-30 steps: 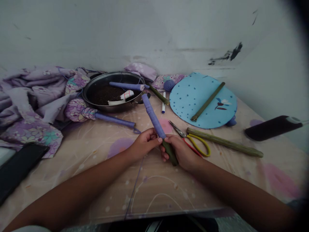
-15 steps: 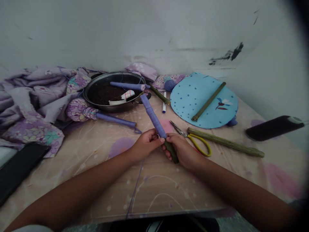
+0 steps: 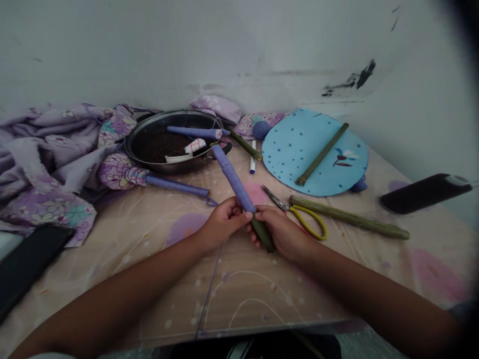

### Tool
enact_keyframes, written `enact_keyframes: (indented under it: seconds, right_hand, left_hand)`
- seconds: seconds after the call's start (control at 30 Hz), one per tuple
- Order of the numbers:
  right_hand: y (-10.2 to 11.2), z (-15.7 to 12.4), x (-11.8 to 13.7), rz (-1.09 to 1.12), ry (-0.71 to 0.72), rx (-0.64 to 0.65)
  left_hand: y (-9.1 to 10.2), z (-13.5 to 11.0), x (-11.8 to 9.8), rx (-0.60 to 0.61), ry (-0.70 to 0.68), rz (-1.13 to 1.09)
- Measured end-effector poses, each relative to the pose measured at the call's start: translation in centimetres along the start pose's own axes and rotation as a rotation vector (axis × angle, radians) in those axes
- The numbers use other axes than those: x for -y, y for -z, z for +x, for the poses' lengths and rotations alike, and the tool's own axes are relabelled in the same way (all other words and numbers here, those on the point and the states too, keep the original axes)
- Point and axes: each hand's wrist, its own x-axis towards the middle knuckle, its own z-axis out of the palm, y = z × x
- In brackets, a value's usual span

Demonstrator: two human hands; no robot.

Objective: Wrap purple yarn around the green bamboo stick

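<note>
Both my hands grip a green stick [image 3: 264,234] whose upper part is wound in purple yarn [image 3: 235,180]. It is tilted, its wrapped end up and to the left. My left hand [image 3: 229,219] is closed round it at the lower edge of the winding, thumb on the front. Just beside it, my right hand [image 3: 279,227] is closed on the bare green part. A strand of yarn [image 3: 210,294] runs from under my left hand down to the table's front edge. Yellow-handled scissors [image 3: 299,212] lie open just beyond my right hand.
Behind stands a dark pan [image 3: 130,149] with soil and a wrapped stick [image 3: 194,132]. A blue round mat [image 3: 280,149] carries a green stick [image 3: 324,153]. Another stick [image 3: 355,219], a marker [image 3: 253,157], a black object [image 3: 422,194] and floral cloth [image 3: 71,134] lie around.
The whole view has shifted slightly. The stick has turned a little in my hands, so that its bare tip shows above the winding. Both hands keep their hold.
</note>
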Motion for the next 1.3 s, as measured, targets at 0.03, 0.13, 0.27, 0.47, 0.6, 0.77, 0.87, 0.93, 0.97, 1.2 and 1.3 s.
enact_keyframes:
  seconds: [0.03,0.13,0.27,0.47,0.6,0.77,0.87,0.93,0.97,1.2,1.3]
  right_hand:
    - [0.0,0.0,0.0,-0.003,-0.002,-0.009]
    - [0.0,-0.1,0.1,-0.028,0.01,-0.005]
    - [0.0,-0.1,0.2,-0.036,0.025,-0.006]
    - [0.0,0.1,0.3,-0.018,0.01,-0.008]
    - [0.3,0.1,0.1,-0.014,0.021,0.036]
    - [0.1,-0.2,0.1,-0.088,0.012,0.064]
    - [0.0,-0.2,0.3,-0.117,0.008,0.062]
    - [0.0,-0.2,0.3,-0.11,0.012,0.066]
    - [0.0,-0.1,0.3,-0.096,0.014,0.064]
    - [0.1,0.1,0.4,-0.065,0.009,0.08]
    - [0.1,0.0,0.6,-0.056,-0.012,0.101]
  left_hand:
    - [0.0,0.1,0.1,-0.005,-0.01,-0.006]
    - [0.2,0.3,0.4,0.004,-0.033,-0.018]
    - [0.3,0.4,0.5,0.037,-0.024,-0.003]
    - [0.2,0.2,-0.1,0.059,-0.028,-0.008]
    - [0.2,0.1,-0.1,0.029,-0.024,0.008]
    - [0.5,0.2,0.4,0.065,0.008,-0.022]
    - [0.5,0.3,0.7,0.109,-0.009,-0.076]
    - [0.4,0.3,0.7,0.123,-0.02,-0.091]
    - [0.4,0.3,0.7,0.127,-0.023,-0.092]
    - [0.1,0.0,-0.2,0.124,-0.025,-0.121]
    - [0.1,0.0,-0.3,0.086,-0.027,-0.09]
